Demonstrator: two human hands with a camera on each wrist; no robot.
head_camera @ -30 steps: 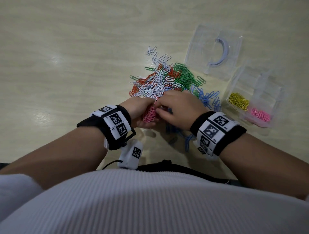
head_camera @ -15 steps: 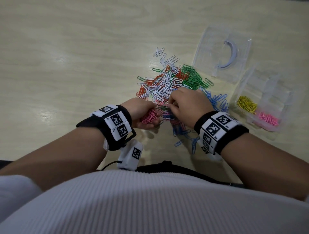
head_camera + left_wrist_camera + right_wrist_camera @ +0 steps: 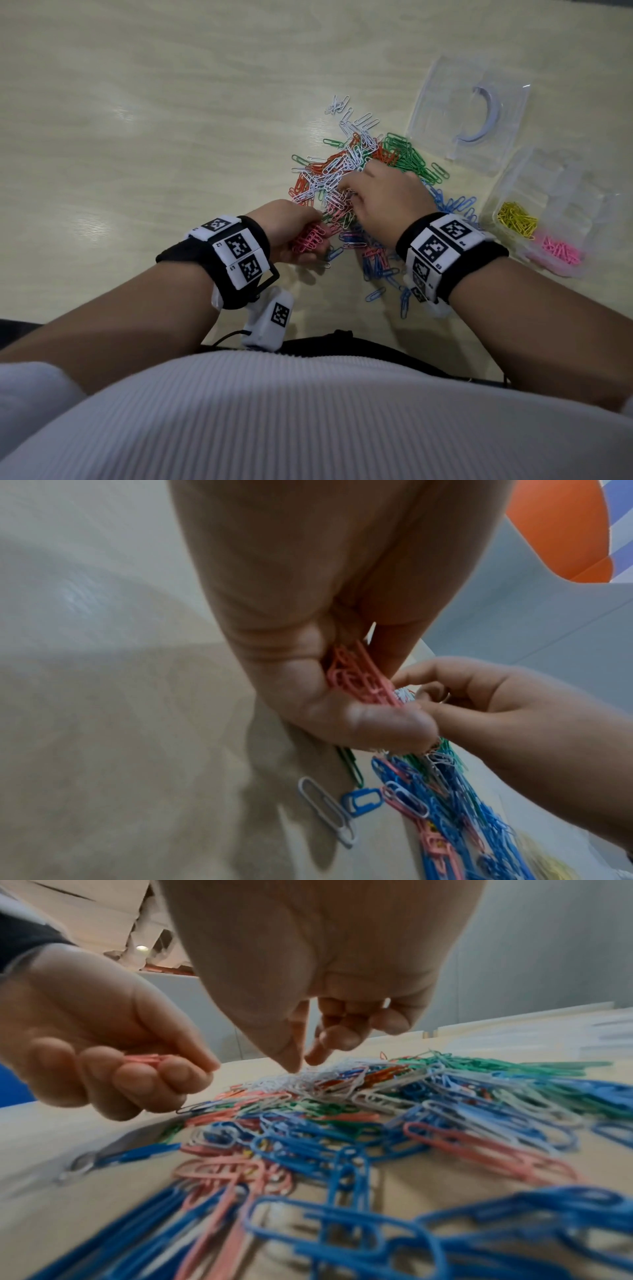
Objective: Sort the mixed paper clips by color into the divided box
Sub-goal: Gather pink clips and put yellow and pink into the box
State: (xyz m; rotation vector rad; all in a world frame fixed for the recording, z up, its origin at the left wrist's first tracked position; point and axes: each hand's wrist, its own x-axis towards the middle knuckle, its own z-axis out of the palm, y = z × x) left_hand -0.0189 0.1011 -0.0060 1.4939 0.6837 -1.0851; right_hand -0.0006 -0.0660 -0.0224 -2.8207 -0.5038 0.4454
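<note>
We hold pink clips and dig for more.
Our left hand (image 3: pixel 291 228) fingers squeeze pink paper clips (image 3: pixel 356 677); our right hand (image 3: pixel 383 202) fingers poke, slightly apart, into the pile (image 3: pixel 346 171).

Her right hand (image 3: pixel 387 202) covers the middle of the clip pile (image 3: pixel 346 171); the nearest blue clips (image 3: pixel 342 1231) blur, and the divided box (image 3: pixel 548 219) looks hazy, perhaps partly cut off

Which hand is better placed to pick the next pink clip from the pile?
Right. The right hand hovers over the mixed pile, with fingers pointing down and holding nothing visible. The left hand already grips a bundle of pink clips.
</note>
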